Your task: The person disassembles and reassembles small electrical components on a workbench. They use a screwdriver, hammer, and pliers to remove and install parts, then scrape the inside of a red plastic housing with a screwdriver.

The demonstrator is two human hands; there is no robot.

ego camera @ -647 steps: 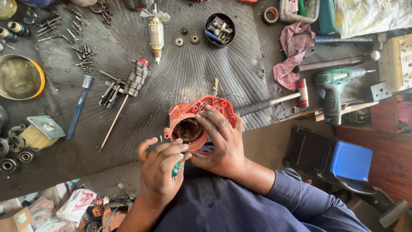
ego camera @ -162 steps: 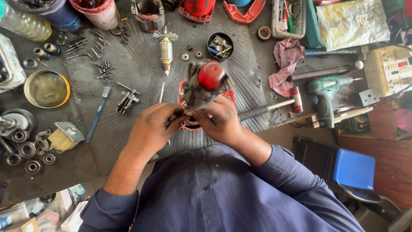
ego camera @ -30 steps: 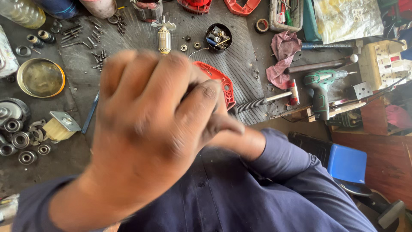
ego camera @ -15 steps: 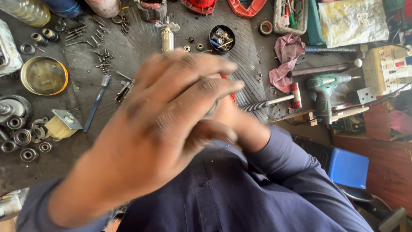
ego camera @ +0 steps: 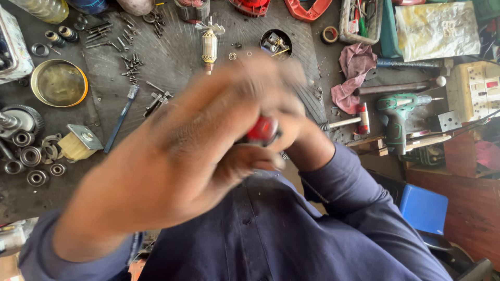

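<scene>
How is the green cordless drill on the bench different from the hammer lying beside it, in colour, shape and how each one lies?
The green cordless drill has a thick green and black body with a handle bent downward; the hammer is a thin metal shaft with a red and white head. The drill's nose points right, toward the socket box; the hammer's shaft points left, toward the hands. Both lie flat and untouched on the bench, close side by side.

Glossy red plastic part (ego camera: 262,129), brass-coloured metal bowl (ego camera: 58,83), crumpled pink cloth (ego camera: 353,77)

A crumpled yellowish plastic bag (ego camera: 436,30) lies at the bench's top right, beside a green cloth.
</scene>
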